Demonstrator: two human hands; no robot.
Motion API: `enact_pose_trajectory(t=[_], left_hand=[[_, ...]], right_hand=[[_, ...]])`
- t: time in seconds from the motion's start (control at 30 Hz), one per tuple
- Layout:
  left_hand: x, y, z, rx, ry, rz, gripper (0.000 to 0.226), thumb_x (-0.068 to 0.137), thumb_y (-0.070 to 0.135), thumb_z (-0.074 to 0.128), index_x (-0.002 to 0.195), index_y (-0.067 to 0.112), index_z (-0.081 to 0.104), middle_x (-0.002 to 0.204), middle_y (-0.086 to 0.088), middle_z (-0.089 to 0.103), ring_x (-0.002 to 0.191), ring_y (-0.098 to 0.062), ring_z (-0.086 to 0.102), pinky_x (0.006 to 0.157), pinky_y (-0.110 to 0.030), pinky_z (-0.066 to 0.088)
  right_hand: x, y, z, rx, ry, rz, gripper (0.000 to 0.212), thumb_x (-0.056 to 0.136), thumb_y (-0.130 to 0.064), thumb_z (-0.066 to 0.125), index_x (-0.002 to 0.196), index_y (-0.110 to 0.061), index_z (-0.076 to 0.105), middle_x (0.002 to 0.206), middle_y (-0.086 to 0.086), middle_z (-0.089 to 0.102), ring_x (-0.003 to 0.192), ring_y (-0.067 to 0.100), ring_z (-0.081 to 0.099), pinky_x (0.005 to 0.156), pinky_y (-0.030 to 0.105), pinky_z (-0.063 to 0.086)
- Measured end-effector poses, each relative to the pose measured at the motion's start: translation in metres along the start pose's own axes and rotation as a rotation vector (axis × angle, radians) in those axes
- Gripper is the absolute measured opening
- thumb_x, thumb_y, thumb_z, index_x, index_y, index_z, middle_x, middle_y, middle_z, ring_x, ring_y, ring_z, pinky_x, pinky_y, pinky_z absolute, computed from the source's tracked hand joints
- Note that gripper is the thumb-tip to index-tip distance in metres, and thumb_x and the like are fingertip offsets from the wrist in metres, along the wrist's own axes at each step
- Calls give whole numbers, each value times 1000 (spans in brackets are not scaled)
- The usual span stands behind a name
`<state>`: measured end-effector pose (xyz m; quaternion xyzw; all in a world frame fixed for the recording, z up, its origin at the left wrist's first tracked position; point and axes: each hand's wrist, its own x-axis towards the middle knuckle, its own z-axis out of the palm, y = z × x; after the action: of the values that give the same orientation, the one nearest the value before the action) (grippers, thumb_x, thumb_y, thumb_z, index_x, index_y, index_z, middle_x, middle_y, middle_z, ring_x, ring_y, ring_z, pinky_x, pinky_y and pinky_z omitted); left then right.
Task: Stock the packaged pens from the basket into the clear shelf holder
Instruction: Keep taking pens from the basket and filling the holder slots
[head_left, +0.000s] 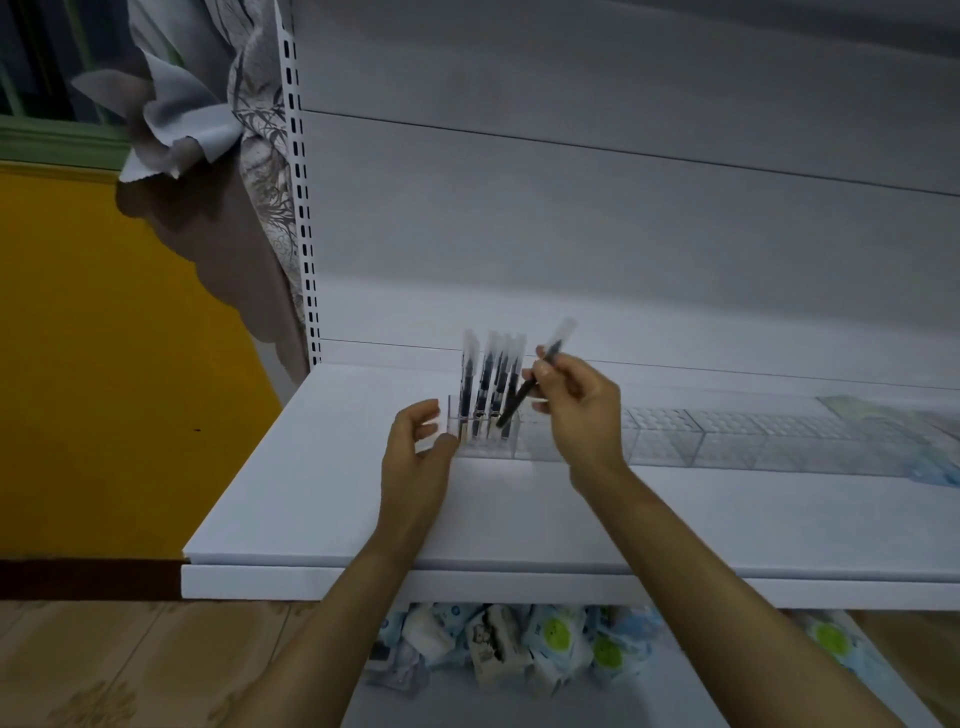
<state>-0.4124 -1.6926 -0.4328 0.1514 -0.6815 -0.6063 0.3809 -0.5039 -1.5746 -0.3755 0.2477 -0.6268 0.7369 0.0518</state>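
"4 black pens in clear plastic sleeves (491, 384) stand upright in the clear acrylic shelf holder (485, 444), as far as I can count from my end," I report. "They are bunched at its left end. The holder sits on the white shelf board (332, 467), towards the back panel."

"And the hands?"

"The right hand (582, 415) pinches 1 more sleeved black pen (514, 408) between thumb and fingertips, about mid-length. That pen is tilted with its top leaning right. Its lower tip is down at the holder's top edge, just right of the standing 4. I cannot tell whether the tip is inside a slot. The left hand (413, 457) is at the holder's left end, fingers curved beside the side wall and thumb at the front corner. I cannot tell whether it truly clamps the holder or only rests against it."

"Anything else on the board?"

"A row of further clear gridded holders (727, 436) runs off to the right, set end to end with the stocked holder. Below the board, on the lower level, lies a heap of pale blue and white packets with green circles (556, 639). At the frame's left I see the white slotted upright post (301, 208), with a yellow wall (104, 338) beyond it."
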Motion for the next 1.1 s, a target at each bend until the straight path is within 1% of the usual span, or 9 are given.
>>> enact_pose_trajectory(t=[0.07, 0.13, 0.27, 0.37, 0.63, 0.73, 0.83, 1.0, 1.1], left_hand=[[5, -5, 1, 65, -38, -85, 45, 94, 9, 53, 136, 18, 42, 134, 6, 47, 123, -9, 43, 96, -14, 37], [7, -9, 4, 187, -98, -99, 53, 95, 14, 53, 144, 16, 35, 143, 4, 42, 132, -13, 39, 107, -27, 34], [4, -6, 9, 297, -163, -18, 44, 95, 12, 52, 138, 20, 43, 119, 16, 47, 110, -3, 45, 91, -19, 34], [5, -6, 9, 334, -147, -12, 44, 95, 13, 52, 138, 19, 44, 116, 17, 46, 106, -1, 43, 91, -18, 33], [8, -10, 9, 318, -133, -14, 43, 93, 17, 55, 136, 22, 47, 114, 18, 49, 104, -2, 46, 88, -20, 35], [8, -10, 9, 296, -140, -12, 42, 93, 17, 56, 134, 24, 49, 114, 19, 50, 103, -1, 47, 89, -19, 35], [8, -11, 9, 284, -138, 4, 37, 92, 16, 56, 123, 35, 50, 107, 24, 53, 97, 1, 49, 80, -8, 36], [8, -10, 9, 294, -126, 6, 40, 93, 16, 56, 131, 25, 50, 109, 21, 50, 100, -1, 47, 85, -18, 36], [7, -9, 10, 304, -120, 10, 39, 93, 17, 56, 131, 24, 50, 105, 23, 46, 97, 0, 46, 81, -15, 36]], right_hand=[[10, -1, -1, -20, 26, 3, 16, 92, -10, 61, 104, -20, 59, 83, -3, 72, 79, 11, 70, 79, 30, 58], [17, -2, 2, -40, 38, -4, 14, 91, -10, 63, 98, -21, 57, 85, 2, 72, 80, 14, 70, 81, 36, 58], [26, -1, 17, -104, -5, -47, 9, 92, -9, 59, 99, -15, 60, 89, 3, 68, 85, 20, 69, 80, 38, 59], [25, 5, 28, -182, -62, -93, 11, 94, -8, 55, 102, -13, 60, 92, 5, 67, 88, 20, 68, 82, 37, 58], [21, 22, 30, -459, -106, -229, 16, 95, -10, 55, 108, -6, 63, 89, -5, 64, 83, 10, 62, 75, 9, 48], [15, 34, 29, -514, -100, -245, 15, 94, -12, 56, 106, -7, 64, 89, -2, 67, 83, 13, 64, 74, 26, 53], [14, 38, 30, -547, -79, -240, 17, 94, -16, 56, 108, -9, 64, 94, 2, 71, 86, 16, 66, 77, 39, 55], [12, 32, 32, -619, -93, -270, 19, 94, -16, 56, 110, -9, 64, 95, 3, 71, 87, 19, 66, 77, 35, 54], [15, 28, 35, -690, -121, -268, 17, 96, -15, 52, 107, -8, 63, 91, 6, 71, 82, 21, 65, 73, 33, 52]])
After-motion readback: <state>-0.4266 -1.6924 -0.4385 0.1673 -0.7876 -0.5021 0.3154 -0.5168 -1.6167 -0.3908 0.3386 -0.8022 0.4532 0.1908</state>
